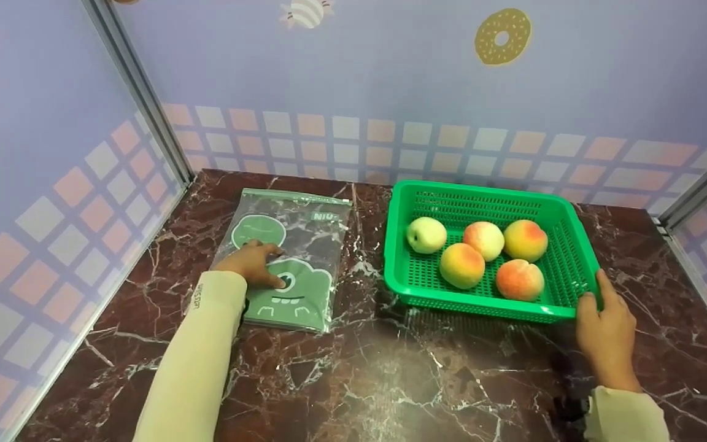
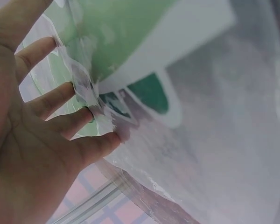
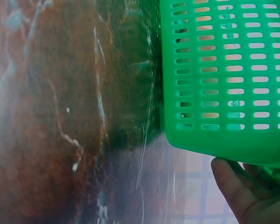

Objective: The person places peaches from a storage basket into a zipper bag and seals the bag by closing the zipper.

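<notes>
Pinching the green plastic basket [image 1: 427,296] by its corner in the right grip [image 1: 608,334]; might tip if lifted one-sidedly, rolling five peaches [image 1: 462,266], left of that grip, together. Touching, with left grip [image 1: 250,264] spread, the monster-print zip bag [image 1: 301,273] beneath; might skid on the desk [image 1: 366,380] if pushed.

Head view: left fingers [image 1: 270,249] hide part of printed bag [image 1: 304,294]; lettering [image 1: 197,296] on left sleeve [image 1: 185,368] too small to read; that sleeve, right sleeve [image 1: 626,417], bench [image 1: 384,393] cut by bottom edge. Left wrist view: bag blurred, cropped at right. Right wrist view: basket [image 3: 191,140] cropped at top and right; peaches [image 1: 463,266] mostly hidden behind slots [image 3: 234,68]; right fingers [image 3: 233,186] partly cut off.
</notes>
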Available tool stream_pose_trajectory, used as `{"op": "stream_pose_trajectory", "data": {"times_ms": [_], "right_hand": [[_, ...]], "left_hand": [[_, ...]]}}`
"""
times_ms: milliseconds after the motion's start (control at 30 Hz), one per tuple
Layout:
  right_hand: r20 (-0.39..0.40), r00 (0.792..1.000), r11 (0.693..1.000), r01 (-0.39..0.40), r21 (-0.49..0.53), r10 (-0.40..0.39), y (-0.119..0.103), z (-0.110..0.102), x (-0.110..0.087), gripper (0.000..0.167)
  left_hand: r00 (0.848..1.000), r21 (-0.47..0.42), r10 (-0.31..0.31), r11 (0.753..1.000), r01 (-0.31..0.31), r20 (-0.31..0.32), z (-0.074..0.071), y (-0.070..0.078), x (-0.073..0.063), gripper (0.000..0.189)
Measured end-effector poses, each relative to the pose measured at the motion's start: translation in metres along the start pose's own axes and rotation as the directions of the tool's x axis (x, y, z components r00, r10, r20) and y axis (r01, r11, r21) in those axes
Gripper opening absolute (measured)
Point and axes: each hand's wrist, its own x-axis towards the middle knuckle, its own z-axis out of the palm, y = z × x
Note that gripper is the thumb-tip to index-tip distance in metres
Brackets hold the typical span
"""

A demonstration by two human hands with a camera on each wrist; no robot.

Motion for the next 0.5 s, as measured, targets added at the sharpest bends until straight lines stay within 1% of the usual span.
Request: {"op": "stream_pose_trajectory", "data": {"times_ms": [233,500], "right_hand": [[0.004,1.0,1.0,-0.001,0.021,0.0,-0.0004,0.0002,-0.0014,0.059],[-0.005,1.0,1.0,0.007,0.015,-0.007,0.0009,0.0008,-0.001,0.059]], "left_hand": [[1.0,-0.007,-0.008,1.0,0.008,0.003,-0.0002,-0.0001,-0.0028,0.079],[0.999,0.011,-0.033,0.999,0.033,0.023,-0.0022,0.0009,-0.0012,0.08]]}}
